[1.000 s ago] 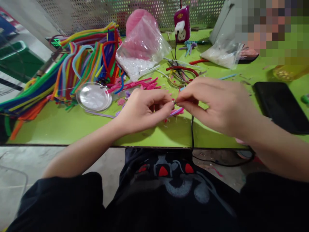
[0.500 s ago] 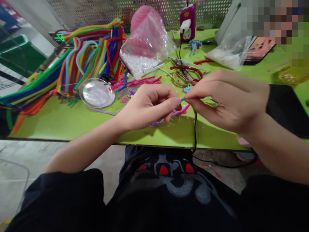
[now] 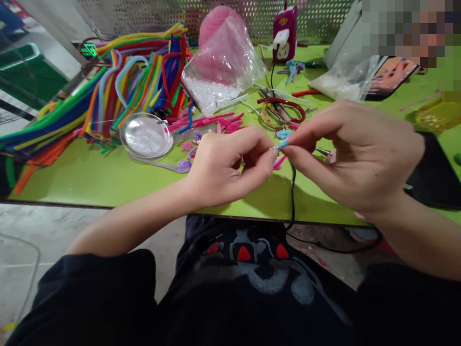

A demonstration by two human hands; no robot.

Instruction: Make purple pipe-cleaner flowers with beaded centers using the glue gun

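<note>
Between my fingertips is a small light-blue piece of pipe cleaner (image 3: 282, 144), mostly covered by the fingers. My left hand (image 3: 234, 166) pinches its left end with thumb and forefinger. From the other side my right hand (image 3: 356, 154) pinches it too, its thumb and forefinger close to the left fingertips. Just behind the fingers, another light-blue fuzzy bit (image 3: 284, 134) shows on the table. A purple pipe cleaner with a coiled end (image 3: 184, 166) lies left of my left hand. Pliers (image 3: 326, 153) show partly beneath my right hand.
Bundles of coloured pipe cleaners (image 3: 122, 91) cover the table's left side. A round clear dish (image 3: 146, 137) stands before them. Behind are a pink ball of yarn (image 3: 219, 43), a plastic bag (image 3: 212, 93) and a purple power socket (image 3: 285, 36). A black cable (image 3: 293, 192) crosses the front edge.
Both hands have shifted slightly to the right, still pinching. My right hand has turned a little and its fingers have moved, so more of the light-blue piece shows.
</note>
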